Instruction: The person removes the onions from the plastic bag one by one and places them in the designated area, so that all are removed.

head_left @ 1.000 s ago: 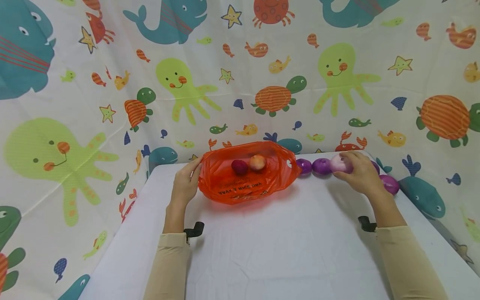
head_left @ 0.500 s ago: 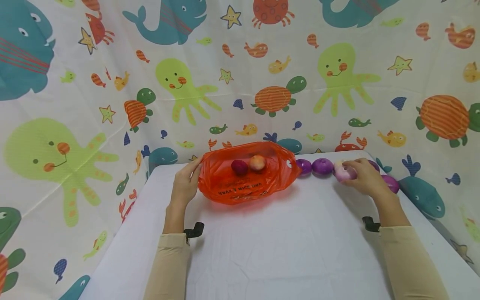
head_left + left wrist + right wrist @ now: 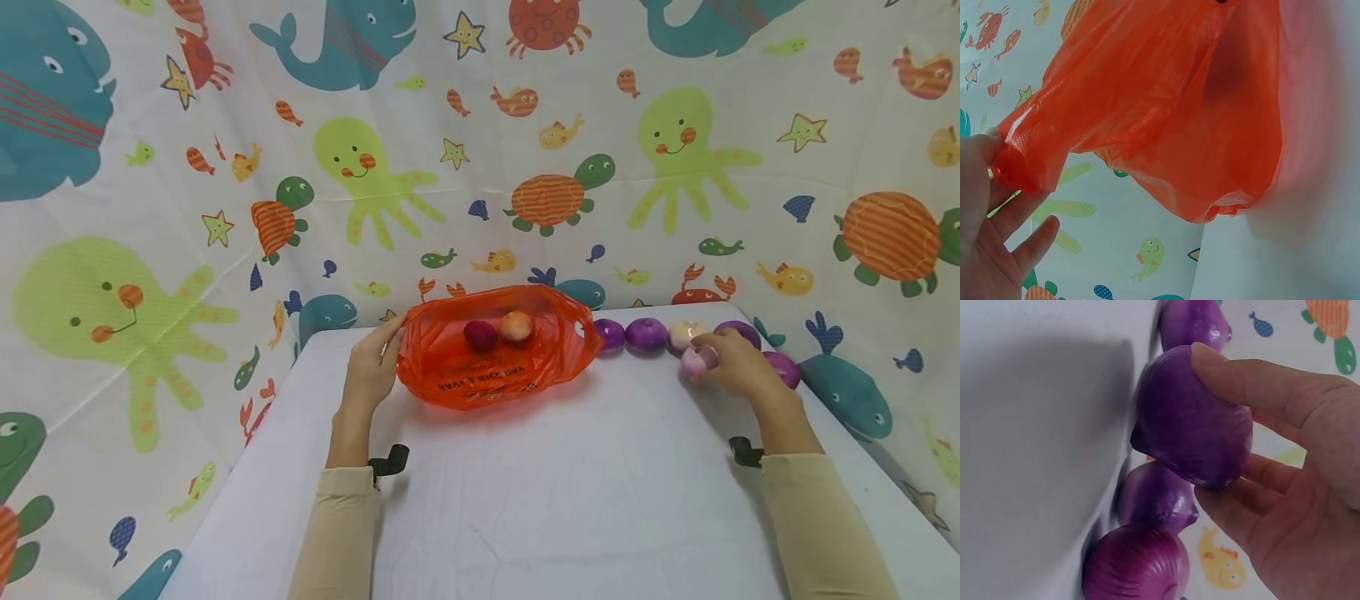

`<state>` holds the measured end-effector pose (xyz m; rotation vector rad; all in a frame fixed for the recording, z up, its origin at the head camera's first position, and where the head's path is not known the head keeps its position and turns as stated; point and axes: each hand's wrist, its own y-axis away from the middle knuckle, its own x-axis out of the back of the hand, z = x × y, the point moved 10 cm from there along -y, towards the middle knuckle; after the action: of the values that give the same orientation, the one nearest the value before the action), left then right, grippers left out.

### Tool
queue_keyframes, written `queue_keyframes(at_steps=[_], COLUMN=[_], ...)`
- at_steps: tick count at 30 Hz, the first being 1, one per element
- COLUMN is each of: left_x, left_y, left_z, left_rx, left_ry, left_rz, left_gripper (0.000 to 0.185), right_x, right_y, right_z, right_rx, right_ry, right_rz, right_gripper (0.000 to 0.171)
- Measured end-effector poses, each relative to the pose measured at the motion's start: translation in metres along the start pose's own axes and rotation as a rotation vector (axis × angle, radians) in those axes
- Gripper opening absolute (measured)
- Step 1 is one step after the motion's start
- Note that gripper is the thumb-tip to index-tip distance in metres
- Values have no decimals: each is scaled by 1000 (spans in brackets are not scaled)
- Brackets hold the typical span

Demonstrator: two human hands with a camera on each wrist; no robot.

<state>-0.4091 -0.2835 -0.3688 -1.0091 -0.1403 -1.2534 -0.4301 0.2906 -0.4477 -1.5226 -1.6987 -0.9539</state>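
— Orange bag sits at the far middle of the table; the left hand pinches its left rim, holding the mouth open. Two onions lie inside.

— And the right hand?

— Its fingers curl round a purple onion, lifted just in front of the row at the far right.

— So which step is this?

— Pick-up, I judge. Next the onion would need carrying left, over the bag's rim, while the left hand keeps the mouth wide.

Purple onion lifted off table, orange bag held open
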Motion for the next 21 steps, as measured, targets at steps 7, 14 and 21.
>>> queue_keyframes(at_steps=[7,14,21], left_x=[1,2,3], left_y=[0,0,1], left_z=[0,1,3], left_rx=[-18,-27,-30], left_ry=[5,-2,5], left_rz=[10,18,21], left_gripper=[43,42,42], right_x=[-4,-7,-7], right_y=[1,3,3], right_z=[4,6,4], right_rx=[-33,-35,-36], right_ry=[-9,14,41], right_rz=[-38,-41,-45], right_gripper=[80,79,77])
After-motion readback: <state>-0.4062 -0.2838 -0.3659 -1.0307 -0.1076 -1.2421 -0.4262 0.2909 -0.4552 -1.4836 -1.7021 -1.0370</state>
